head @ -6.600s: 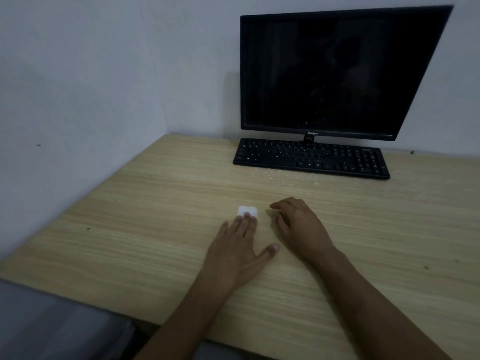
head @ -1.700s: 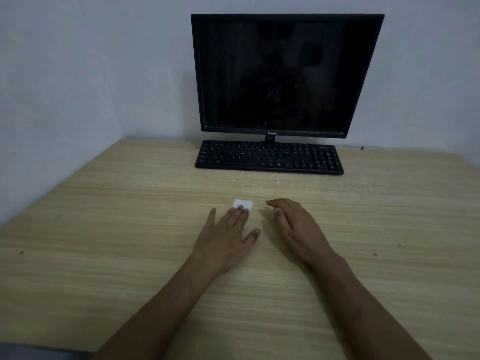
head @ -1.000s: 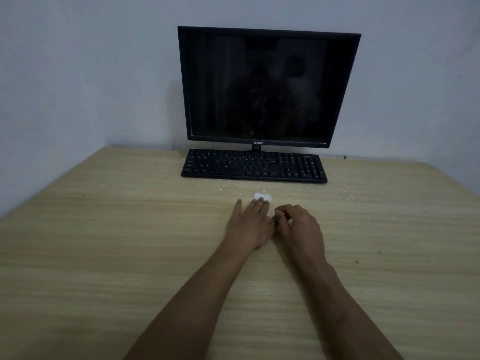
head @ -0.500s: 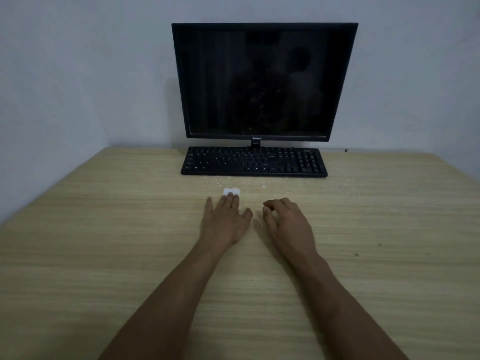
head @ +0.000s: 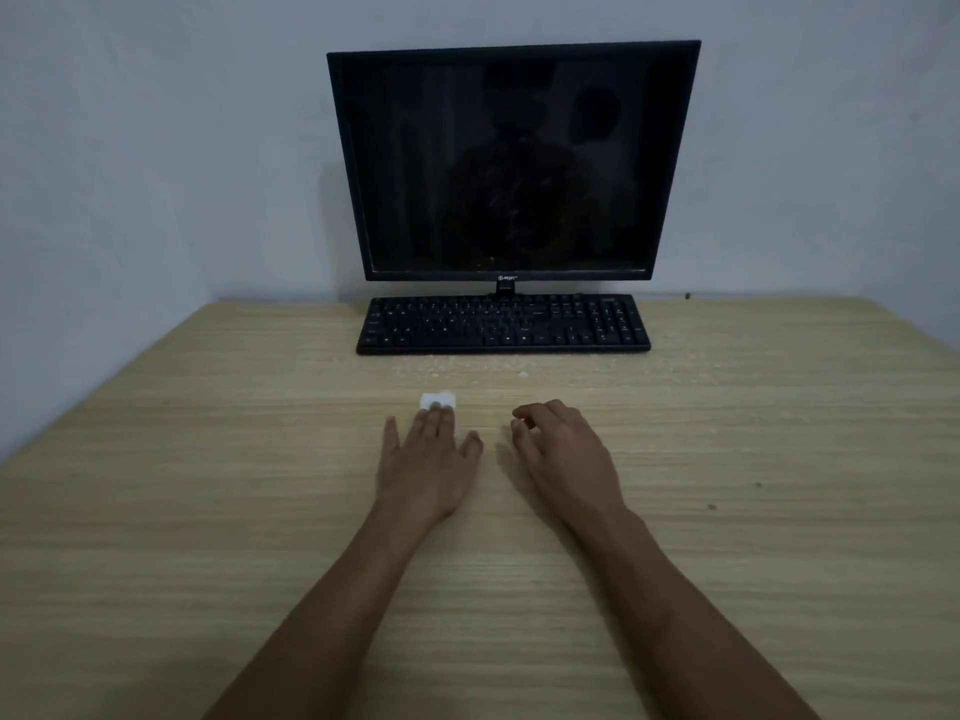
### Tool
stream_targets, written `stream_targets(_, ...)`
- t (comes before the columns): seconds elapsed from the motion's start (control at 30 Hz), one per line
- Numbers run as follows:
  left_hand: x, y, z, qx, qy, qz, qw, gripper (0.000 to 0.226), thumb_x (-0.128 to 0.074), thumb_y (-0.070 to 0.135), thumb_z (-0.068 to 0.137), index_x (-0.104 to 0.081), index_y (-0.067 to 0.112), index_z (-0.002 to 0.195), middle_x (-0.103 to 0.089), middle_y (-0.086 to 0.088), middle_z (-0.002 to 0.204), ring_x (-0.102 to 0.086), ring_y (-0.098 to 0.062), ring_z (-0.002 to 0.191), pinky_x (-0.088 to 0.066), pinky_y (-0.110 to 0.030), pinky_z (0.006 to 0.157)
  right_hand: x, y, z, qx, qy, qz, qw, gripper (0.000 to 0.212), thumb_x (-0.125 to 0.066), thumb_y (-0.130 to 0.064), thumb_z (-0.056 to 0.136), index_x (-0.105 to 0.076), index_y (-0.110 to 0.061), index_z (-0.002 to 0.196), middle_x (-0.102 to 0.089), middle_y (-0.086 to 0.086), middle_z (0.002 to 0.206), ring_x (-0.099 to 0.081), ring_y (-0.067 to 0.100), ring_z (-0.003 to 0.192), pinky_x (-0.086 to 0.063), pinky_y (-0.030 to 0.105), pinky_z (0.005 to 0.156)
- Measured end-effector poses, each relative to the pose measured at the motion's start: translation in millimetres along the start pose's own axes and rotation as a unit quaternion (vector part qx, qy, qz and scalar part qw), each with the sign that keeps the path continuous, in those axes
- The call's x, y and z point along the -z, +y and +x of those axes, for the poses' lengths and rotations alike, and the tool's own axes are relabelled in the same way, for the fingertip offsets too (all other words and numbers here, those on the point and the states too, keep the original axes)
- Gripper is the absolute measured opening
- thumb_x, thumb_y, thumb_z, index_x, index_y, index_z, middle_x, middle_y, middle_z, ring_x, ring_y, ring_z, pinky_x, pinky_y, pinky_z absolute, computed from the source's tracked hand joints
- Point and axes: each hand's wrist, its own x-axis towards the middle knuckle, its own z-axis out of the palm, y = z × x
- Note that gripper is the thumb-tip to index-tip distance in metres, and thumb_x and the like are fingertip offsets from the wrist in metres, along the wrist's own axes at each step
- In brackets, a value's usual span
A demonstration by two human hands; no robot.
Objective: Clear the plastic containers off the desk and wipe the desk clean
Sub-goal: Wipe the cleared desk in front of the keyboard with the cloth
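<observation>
A small white folded wipe (head: 438,399) lies on the light wooden desk (head: 208,511) in front of the keyboard. My left hand (head: 428,462) lies flat on the desk with its straight middle fingertips pressing on the wipe's near edge. My right hand (head: 563,454) rests on the desk just to the right, fingers loosely curled and holding nothing. No plastic container is in view.
A black keyboard (head: 503,324) sits at the back of the desk below a dark monitor (head: 511,158). Pale crumbs or specks (head: 522,375) are scattered in front of the keyboard. Walls close the desk's left and back sides.
In the last second my left hand slid the wipe to the left, away from my right hand. My right hand stayed roughly in place, so the gap between the hands widened.
</observation>
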Motion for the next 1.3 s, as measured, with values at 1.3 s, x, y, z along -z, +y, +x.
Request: stream_targets(1.3,4.5,-15.3,-19.4,-0.017,0.005,0.027,0.999,0.064,-0.009,0.051,0.099,0.001,0.018,0.154,0.002,0.003,0.162,0.002,-0.008,0.148,0.013,-0.045,0.118,-7.0,-6.7,-2.8,0.062,-0.047,0.002,0.997,0.033,-0.043,-0.03,0.099,-0.054,-0.023,0.129,-0.055,-0.009,0.126,-0.049,0.007,0.114,-0.045,0.028,0.09)
